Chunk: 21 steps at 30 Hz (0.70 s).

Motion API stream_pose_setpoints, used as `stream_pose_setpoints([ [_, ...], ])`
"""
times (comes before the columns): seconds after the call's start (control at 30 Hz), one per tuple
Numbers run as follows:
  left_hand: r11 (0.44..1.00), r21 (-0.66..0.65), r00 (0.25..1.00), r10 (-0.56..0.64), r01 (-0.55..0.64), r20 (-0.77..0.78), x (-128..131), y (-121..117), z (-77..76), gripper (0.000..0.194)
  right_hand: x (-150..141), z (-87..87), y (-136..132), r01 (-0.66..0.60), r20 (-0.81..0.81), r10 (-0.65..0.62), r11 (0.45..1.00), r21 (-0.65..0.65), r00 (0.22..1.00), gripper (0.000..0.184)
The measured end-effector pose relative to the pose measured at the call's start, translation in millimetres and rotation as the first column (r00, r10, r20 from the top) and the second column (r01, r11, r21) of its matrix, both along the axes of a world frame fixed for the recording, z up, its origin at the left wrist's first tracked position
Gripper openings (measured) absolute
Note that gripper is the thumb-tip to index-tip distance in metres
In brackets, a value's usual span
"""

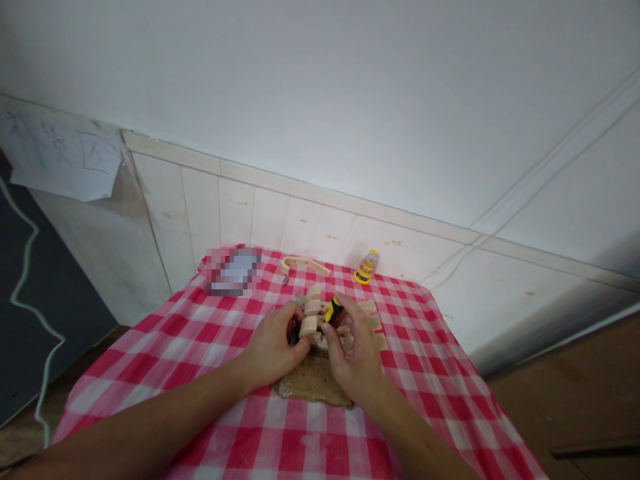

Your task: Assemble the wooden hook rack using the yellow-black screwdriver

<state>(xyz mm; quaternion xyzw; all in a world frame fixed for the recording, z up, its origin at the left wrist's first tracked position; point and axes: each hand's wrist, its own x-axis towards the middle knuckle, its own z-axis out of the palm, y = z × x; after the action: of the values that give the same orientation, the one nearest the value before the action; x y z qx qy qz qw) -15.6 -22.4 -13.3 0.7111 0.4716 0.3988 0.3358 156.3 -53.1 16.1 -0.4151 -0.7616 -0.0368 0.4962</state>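
Note:
On the red-and-white checked tablecloth (210, 333), a pale wooden assembly (313, 317) of curved pieces rests on a brown cork-like mat (310, 387). My left hand (275, 347) is closed round the left side of the wooden pieces. My right hand (353, 353) grips a yellow-and-black screwdriver (333, 311), its tip pointing down into the assembly. More flat wooden slats (373, 313) lie just right of the hands.
A curved wooden piece (305, 265) and a small yellow-topped container (367, 267) lie at the table's far edge by the white panelled wall (225, 213). A blurred-out flat object (233, 271) sits at the far left. Paper sheet (60, 160) hangs on the left wall.

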Motion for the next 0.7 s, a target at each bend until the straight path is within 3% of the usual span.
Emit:
stream_pose_setpoints([
  [0.7,1.0,-0.008,1.0,-0.004,0.004,0.005,-0.4,0.4,-1.6,0.015,0.3,-0.3,1.0,-0.002,-0.028,0.003,1.0,0.032,1.0,0.055],
])
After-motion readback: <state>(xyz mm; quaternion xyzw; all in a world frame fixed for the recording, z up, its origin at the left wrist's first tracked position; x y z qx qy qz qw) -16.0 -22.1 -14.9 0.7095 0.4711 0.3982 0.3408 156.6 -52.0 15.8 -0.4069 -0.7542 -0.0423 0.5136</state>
